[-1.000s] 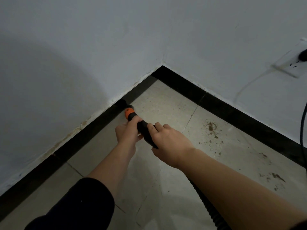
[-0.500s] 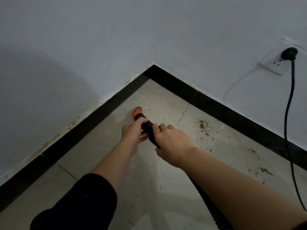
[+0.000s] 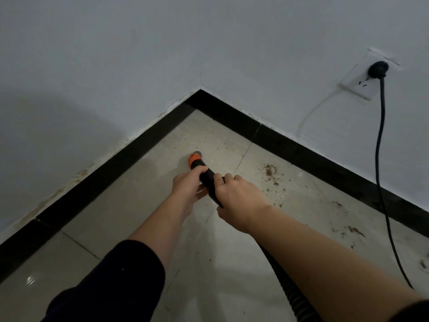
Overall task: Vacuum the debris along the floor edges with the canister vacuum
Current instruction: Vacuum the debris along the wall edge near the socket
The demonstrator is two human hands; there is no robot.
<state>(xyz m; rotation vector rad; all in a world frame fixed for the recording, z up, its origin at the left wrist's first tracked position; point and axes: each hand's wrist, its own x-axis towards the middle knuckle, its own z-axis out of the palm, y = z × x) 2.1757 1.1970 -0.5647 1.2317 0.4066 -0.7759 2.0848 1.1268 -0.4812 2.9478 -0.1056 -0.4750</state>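
Holding the vacuum wand [image 3: 207, 178] in both hands over the tiled floor [image 3: 130, 212], near the room's corner. Wrapping the left grip [image 3: 188, 185] round the black tube just behind the orange collar [image 3: 194, 160], fingers curled over the top. Clamping the right grip [image 3: 239, 199] on the same tube, just behind the left. Pointing the grey nozzle tip [image 3: 197, 152] down and away toward the corner, apparently on the tile, though too dim to confirm contact; apart from the black baseboard [image 3: 130, 154] on either side. Trailing the ribbed black hose [image 3: 287, 289] back under the right forearm to the bottom edge. Lying just right of the wand, between nozzle and right-hand baseboard: a patch of brown debris [image 3: 269, 170], with more crumbs [image 3: 352, 230] scattered farther right. Covering the left upper arm, a dark sleeve [image 3: 111, 282]; right forearm bare. Hanging from a black plug [image 3: 377, 69] in a white wall socket [image 3: 355, 87]: a dark power cord [image 3: 380, 159], dropping down the pale wall [image 3: 116, 66], across the baseboard and onto the floor.
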